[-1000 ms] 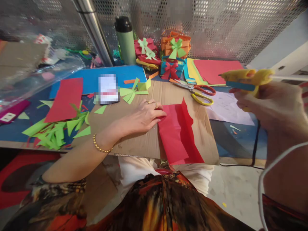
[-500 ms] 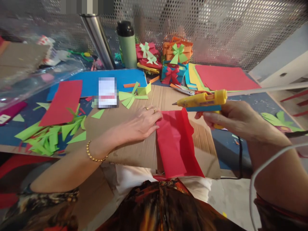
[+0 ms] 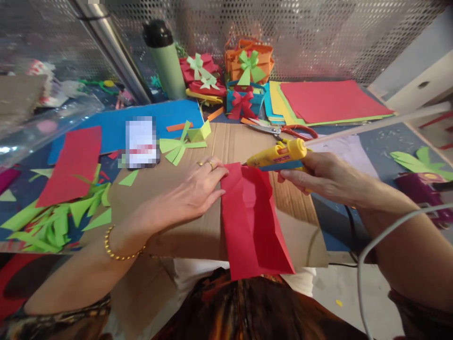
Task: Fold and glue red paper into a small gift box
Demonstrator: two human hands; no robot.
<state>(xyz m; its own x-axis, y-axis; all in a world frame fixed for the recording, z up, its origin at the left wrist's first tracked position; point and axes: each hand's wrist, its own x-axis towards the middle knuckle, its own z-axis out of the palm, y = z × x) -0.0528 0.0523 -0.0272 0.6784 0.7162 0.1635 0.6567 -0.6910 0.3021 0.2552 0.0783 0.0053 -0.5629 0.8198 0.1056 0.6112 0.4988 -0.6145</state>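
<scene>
A folded piece of red paper [image 3: 235,226] lies on the brown cardboard [image 3: 170,238], its near end reaching past the cardboard's front edge. At the paper's far left corner my left hand [image 3: 198,191] holds it, with bent fingers closed on the edge. My right hand [image 3: 329,177] is wrapped round a yellow and blue glue gun [image 3: 274,156]. The gun's nozzle points left and is at the paper's far edge, close to my left fingertips; whether it touches cannot be made out. My right palm and curled fingers hide part of the handle.
Scissors [image 3: 283,131] with red handles lie beyond the glue gun. Green paper scraps [image 3: 56,222] and a red strip [image 3: 72,165] lie left. Small paper bags [image 3: 247,61], a green flask [image 3: 166,66] and coloured sheets [image 3: 336,101] stand or lie behind. A pale cable [image 3: 368,250] crosses my right forearm.
The glue gun in my right hand has come left and down, bringing its nozzle to the red paper's far edge. My left hand stays at the paper's corner. The view has shifted slightly.
</scene>
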